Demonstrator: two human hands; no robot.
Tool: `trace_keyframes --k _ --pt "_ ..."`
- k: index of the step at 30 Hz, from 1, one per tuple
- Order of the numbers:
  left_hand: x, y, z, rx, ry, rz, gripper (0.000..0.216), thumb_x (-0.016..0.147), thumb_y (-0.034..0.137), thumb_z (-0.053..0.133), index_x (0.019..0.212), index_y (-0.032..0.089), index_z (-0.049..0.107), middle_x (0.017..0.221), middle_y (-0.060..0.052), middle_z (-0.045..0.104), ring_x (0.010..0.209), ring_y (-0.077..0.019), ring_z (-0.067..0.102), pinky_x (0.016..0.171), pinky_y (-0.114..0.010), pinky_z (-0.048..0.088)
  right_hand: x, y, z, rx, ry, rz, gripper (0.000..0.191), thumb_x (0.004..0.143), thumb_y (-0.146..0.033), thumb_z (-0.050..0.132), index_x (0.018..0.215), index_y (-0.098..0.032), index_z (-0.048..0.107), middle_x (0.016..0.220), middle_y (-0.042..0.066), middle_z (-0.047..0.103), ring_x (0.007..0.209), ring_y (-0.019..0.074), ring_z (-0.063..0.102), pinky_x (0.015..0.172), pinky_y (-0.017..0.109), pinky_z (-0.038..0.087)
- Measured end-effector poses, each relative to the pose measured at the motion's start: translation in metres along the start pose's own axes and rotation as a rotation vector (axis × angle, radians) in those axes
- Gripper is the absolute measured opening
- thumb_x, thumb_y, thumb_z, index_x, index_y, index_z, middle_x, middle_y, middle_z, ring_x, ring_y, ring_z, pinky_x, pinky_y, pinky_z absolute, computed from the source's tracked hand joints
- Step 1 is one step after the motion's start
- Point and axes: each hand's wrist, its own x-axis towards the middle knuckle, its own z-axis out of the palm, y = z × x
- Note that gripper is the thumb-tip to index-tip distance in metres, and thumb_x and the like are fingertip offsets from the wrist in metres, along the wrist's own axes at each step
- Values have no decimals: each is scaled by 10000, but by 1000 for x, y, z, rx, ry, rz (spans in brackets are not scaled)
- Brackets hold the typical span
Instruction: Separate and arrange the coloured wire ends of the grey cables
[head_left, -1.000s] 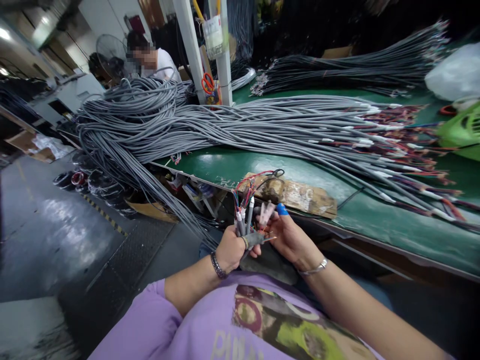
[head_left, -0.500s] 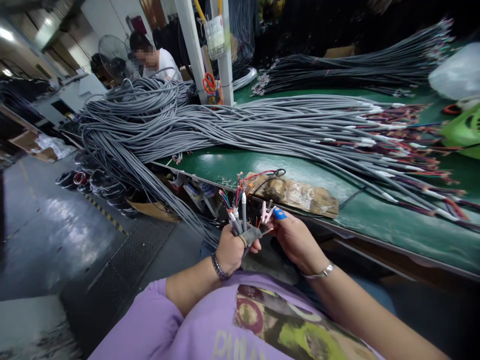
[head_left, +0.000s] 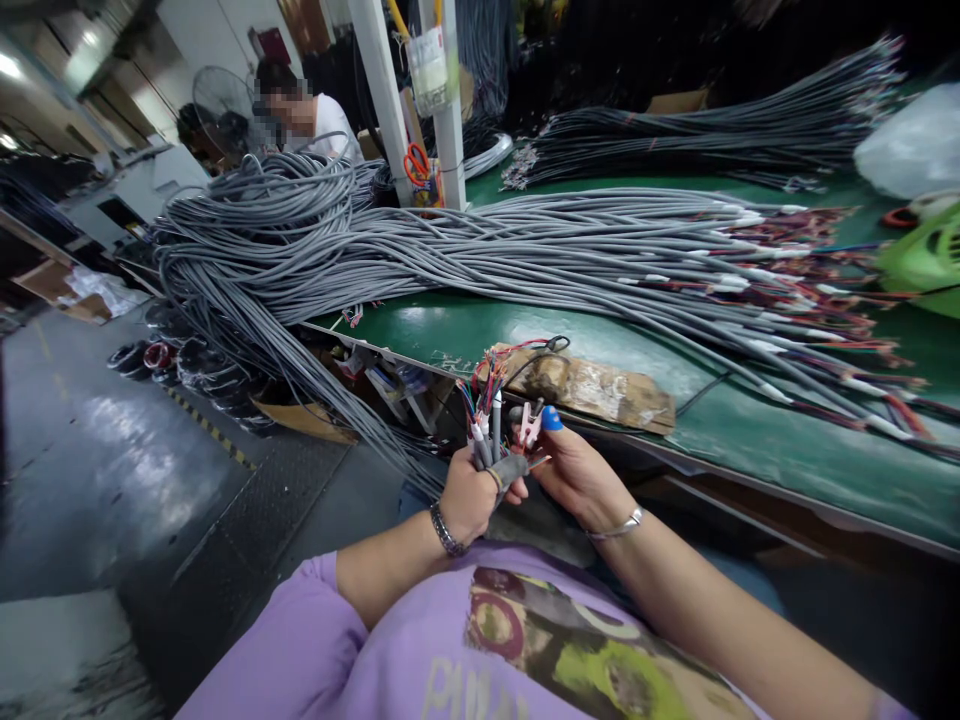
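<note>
At the far left, a co-worker in a white shirt (head_left: 335,125) sits behind the heap of long grey cables (head_left: 420,240), as in the earlier frame. From this heap, a strand of cables hangs over the edge of the worktop (head_left: 705,435) and runs down toward the person's left hand (head_left: 466,498). This hand is closed in a fist around a short bunch of grey cable ends (head_left: 484,448), which stand almost upright above it, with their coloured wires (head_left: 489,378) spread at the top. Compared with half a second ago, the fist and the bunch have shifted a little to the right.

Between the two hands, just beside the bunch, there is a pale pink clip (head_left: 530,427), close to the blue-covered thumb tip (head_left: 552,418) of the right hand (head_left: 576,472). The right hand has moved slightly to the left, so the hands are nearer to each other than before. Its fingers are bent near the clip and some thin orange wires (head_left: 538,460); I cannot tell which of these it pinches. Beyond the right hand, a worn brown board (head_left: 604,392) lies on the worktop, unchanged. Farther right, the white-sleeved cable ends (head_left: 731,284) also remain in place.
</note>
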Motion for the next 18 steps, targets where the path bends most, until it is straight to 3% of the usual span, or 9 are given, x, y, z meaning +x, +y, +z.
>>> trace_keyframes --k 4,9,15,18 --pt "-2 -1 -3 4 15 4 390 612 480 767 583 132 594 472 -9 575 406 -95 509 430 -220 433 -1 3 -3 228 9 84 492 661 -700 673 767 -220 660 718 38 673 663 199 603 654 347 481" --pt "-7 -1 -9 -16 10 17 374 618 470 770 595 139 598 469 -6 578 403 -97 509 425 -218 426 -5 -5 -4 186 -27 163 528 746 -742 531 805 -236 669 775 52 680 668 193 601 661 347 486" --pt "-7 1 -9 -52 34 45 360 631 460 765 614 139 603 474 3 574 409 -90 504 427 -211 423 -6 -9 -4 236 -31 132 257 723 -468 722 772 -220 676 707 6 646 631 144 559 647 292 482" --pt "-3 2 -7 -78 58 42 370 613 464 778 634 137 608 474 6 572 414 -90 504 424 -206 413 -7 -8 -4 233 -25 141 264 734 -479 703 788 -221 681 710 11 647 644 151 564 642 297 487"
